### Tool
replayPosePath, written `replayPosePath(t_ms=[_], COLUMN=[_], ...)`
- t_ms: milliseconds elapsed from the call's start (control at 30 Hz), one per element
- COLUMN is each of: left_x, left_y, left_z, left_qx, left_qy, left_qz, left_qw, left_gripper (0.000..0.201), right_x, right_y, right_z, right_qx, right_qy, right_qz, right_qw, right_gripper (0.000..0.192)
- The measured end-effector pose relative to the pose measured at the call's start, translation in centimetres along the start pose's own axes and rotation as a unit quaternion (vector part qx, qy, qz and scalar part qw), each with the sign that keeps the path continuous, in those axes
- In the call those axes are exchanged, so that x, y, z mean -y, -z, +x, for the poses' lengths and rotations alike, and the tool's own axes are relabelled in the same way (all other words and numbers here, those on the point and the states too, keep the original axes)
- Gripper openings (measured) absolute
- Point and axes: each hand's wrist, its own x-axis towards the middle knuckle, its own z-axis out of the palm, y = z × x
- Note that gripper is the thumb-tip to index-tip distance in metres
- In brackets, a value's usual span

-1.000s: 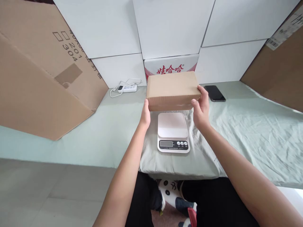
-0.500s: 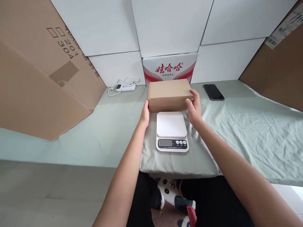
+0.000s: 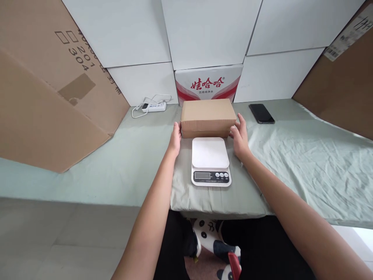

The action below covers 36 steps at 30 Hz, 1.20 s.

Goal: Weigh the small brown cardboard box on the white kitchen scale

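Box [image 3: 208, 109], brown, closed and made of cardboard, lay flat near the middle of the head view, on a tabletop [image 3: 140, 155] draped in pale green cloth [image 3: 305, 167]. From where I stood, it sat just beyond a white digital scale [image 3: 210, 153] and right in front of a white carton [image 3: 208, 93] with red lettering; I could not tell whether the box touched the scale.

The person's left hand [image 3: 175, 139] was upright at the box's left end, loosely open, palm turned toward the cardboard. The right hand [image 3: 240, 136] was at the opposite end, fingers parted and slightly bent, thumb by the near corner. Neither was clenched, and both looked relaxed around the box; whether any fingertip brushed it was unclear.

The scale's flat plate faced up, with a grey display [image 3: 202, 175] and three round buttons [image 3: 222, 175] along its near edge. A dark phone [image 3: 261, 113] lay to the right of the box; to the left rested a white oblong device [image 3: 154, 107] with a loose white cable [image 3: 136, 116]. Large brown cartons stood at the far left [image 3: 43, 97] and far right [image 3: 340, 85], and white panels [image 3: 140, 31] rose behind. Below the tabletop's edge showed the person's black-clad legs [image 3: 271, 249].
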Motion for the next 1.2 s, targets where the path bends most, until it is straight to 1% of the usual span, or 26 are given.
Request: replayPosePath(t_ms=[100,233,300,400,467,567,633,700,767,833,900,1000,1100,1200], left_x=[0.3,0.4,0.1,-1.2,-2.3,-3.7,-4.3,-4.5,-4.6,-4.6,-4.7,-5.0,-5.5,-5.9], left_y=[-0.2,-0.3,-0.4,-0.5,-0.6,-0.7,-0.7,-0.7,-0.8,-0.9,-0.9,-0.5,0.1,0.7], left_z=[0.0,-0.1,-0.3,-1.1,-2.2,-4.9,-7.0,-8.8,-10.1,-10.8,-11.1,-11.3,-11.5,-11.8], left_qx=[0.009,0.009,0.015,0.019,0.018,0.011,0.005,0.002,-0.001,-0.006,-0.015,-0.027,-0.017,0.003], left_qy=[0.012,0.004,-0.009,-0.034,-0.055,-0.095,-0.117,-0.125,-0.120,-0.110,-0.096,-0.056,-0.020,-0.002], left_qz=[0.003,0.005,0.004,0.002,0.001,0.005,0.017,0.011,0.005,0.003,0.008,0.027,0.039,0.053], left_qw=[1.000,1.000,1.000,0.999,0.998,0.995,0.993,0.992,0.993,0.994,0.995,0.998,0.999,0.999], left_gripper=[0.082,0.087,0.087,0.086,0.086,0.087,0.088,0.088,0.088,0.088,0.088,0.083,0.076,0.072], right_x=[0.3,1.5,2.2,3.5,4.4,6.1,7.3,8.3,9.0,9.2,9.2,8.8,8.4,8.3], right_y=[-0.3,-0.9,-0.9,-0.6,-0.2,0.7,1.5,2.4,3.1,3.7,4.0,4.2,4.3,4.4], right_z=[-0.2,-0.1,0.1,-0.1,-0.8,-2.8,-4.7,-6.5,-8.1,-9.4,-10.2,-11.1,-11.7,-12.2], right_qx=[0.029,0.038,0.039,0.028,0.017,0.012,0.005,0.003,-0.003,-0.002,0.001,0.001,0.004,0.004], right_qy=[0.014,0.038,0.044,0.075,0.095,0.116,0.133,0.145,0.146,0.145,0.147,0.147,0.144,0.138], right_qz=[-0.004,0.001,-0.002,-0.017,-0.032,-0.054,-0.065,-0.073,-0.082,-0.089,-0.092,-0.094,-0.096,-0.100], right_qw=[0.999,0.999,0.998,0.997,0.995,0.992,0.989,0.987,0.986,0.985,0.985,0.985,0.985,0.985], right_gripper=[0.085,0.091,0.092,0.094,0.093,0.091,0.091,0.085,0.079,0.078,0.079,0.079,0.078,0.076])
